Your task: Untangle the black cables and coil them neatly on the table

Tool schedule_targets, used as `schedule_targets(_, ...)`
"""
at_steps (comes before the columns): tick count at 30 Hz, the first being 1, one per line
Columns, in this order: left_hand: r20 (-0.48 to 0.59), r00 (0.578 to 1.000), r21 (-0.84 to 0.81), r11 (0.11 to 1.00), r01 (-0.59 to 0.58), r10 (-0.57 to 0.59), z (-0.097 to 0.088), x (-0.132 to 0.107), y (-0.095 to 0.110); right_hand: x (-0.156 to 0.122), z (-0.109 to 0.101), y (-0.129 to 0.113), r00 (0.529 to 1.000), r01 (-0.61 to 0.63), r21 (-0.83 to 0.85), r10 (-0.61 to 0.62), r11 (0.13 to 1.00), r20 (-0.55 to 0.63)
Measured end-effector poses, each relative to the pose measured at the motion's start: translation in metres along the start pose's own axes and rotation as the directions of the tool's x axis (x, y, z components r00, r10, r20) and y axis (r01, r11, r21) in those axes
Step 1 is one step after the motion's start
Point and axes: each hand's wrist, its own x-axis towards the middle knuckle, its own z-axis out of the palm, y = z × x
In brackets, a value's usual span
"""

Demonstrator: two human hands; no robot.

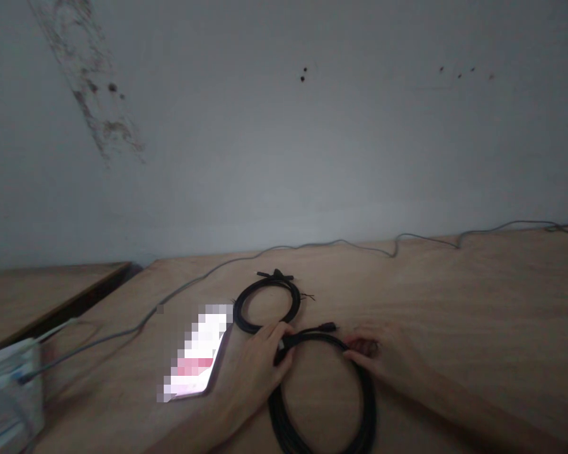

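A black cable coil (369,403) lies at the front of the wooden table, its lower part cut off by the picture's bottom edge. My left hand (267,356) grips its upper left side, near a plug end with a light metal tip. Another dark cable end (329,327) sticks out above the loop. On the coil's upper right, my right hand (372,350) has thumb and curled fingers closed round the cable. Just behind my left hand rests a second, smaller black cable coil (291,309), with thin ties at its sides and its connector ends at the top.
A phone (201,353) with a lit, pixelated screen lies left of my left hand. A white box with cables (14,391) stands at the far left. One long grey cable (208,274) runs across the wooden table (478,296) along the stained wall (360,145).
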Motion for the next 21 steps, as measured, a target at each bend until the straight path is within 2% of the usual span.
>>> schedule_targets(7, -0.028, 0.999, -0.009, 1.0, -0.024, 0.024, 0.0016, -0.0003, -0.0024, 0.0022, -0.0023, -0.0047, 1.0, -0.022, -0.011, 0.022, 1.0, 0.013)
schedule_targets(15, 0.017, 1.0, 0.002, 1.0, -0.006, 0.006, -0.004, 0.0008, 0.0049, -0.0001, 0.0059, -0.0018, 0.998, -0.055, 0.043, 0.055, 0.998, 0.016)
schedule_targets(21, 0.018, 1.0, -0.006, 1.0, -0.008, 0.008, -0.0006, 0.0013, 0.0005, -0.0002, 0.0048, -0.0017, 0.999, -0.045, -0.038, 0.045, 0.998, -0.009)
